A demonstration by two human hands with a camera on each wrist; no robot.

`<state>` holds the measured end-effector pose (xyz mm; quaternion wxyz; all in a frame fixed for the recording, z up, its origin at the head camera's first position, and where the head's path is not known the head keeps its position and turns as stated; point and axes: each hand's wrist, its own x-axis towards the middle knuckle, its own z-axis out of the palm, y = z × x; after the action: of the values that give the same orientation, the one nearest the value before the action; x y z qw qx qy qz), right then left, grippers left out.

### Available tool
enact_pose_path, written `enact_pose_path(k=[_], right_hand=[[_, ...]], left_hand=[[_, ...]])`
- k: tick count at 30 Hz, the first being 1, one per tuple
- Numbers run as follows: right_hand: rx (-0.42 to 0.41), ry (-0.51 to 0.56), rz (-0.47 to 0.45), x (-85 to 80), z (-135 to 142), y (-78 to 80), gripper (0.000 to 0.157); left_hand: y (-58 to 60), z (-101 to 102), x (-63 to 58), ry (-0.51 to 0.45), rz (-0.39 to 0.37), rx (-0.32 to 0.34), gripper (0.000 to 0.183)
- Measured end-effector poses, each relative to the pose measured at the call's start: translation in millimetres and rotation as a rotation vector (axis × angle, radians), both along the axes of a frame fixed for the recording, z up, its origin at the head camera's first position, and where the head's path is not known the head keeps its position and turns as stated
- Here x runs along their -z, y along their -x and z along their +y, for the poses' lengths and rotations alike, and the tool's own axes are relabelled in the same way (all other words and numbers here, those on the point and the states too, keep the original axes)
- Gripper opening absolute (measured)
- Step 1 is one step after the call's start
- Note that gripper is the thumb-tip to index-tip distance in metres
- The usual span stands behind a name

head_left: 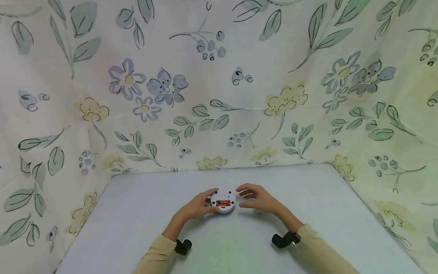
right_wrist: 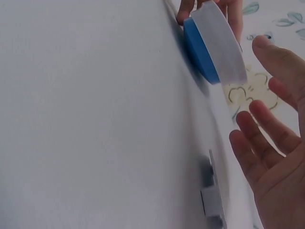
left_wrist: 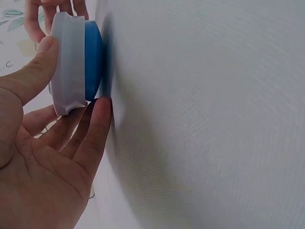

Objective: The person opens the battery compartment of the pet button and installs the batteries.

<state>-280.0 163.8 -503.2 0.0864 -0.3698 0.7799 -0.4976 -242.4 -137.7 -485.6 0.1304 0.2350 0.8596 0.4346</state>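
A round white device (head_left: 223, 209) with a blue lower part lies on the table, its battery compartment facing up. Two red-and-orange batteries (head_left: 223, 203) sit side by side in that compartment, and small speaker holes show above them. My left hand (head_left: 197, 205) grips the device from the left, thumb on the near rim and fingers round the far side; the left wrist view shows the thumb (left_wrist: 47, 50) on its white wall. Just to the right, my right hand (head_left: 260, 198) hovers apart from it with loosely bent, spread fingers, holding nothing.
A thin white piece with a small block on it, perhaps the battery cover (right_wrist: 213, 200), lies on the table below the right hand. The white table (head_left: 137, 228) meets a floral cloth (head_left: 212, 133) at its back and sides.
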Motion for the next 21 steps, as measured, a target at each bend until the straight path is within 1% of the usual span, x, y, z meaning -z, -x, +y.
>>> enact_pose_path(k=[8,12,21], right_hand=[[-0.004,0.033,0.016,-0.4,18,-0.6,0.049],[0.013,0.026,0.017,0.0,26,-2.6,0.049],[0.074,0.004,0.055,2.3,47,-4.9,0.049]], left_hand=[[-1.2,1,-1.8,0.016,0.015,-0.002,0.075],[-1.2,0,-2.2,0.016,0.013,-0.001,0.075],[-0.4,-1,-0.8,-0.007,0.004,0.01,0.074]])
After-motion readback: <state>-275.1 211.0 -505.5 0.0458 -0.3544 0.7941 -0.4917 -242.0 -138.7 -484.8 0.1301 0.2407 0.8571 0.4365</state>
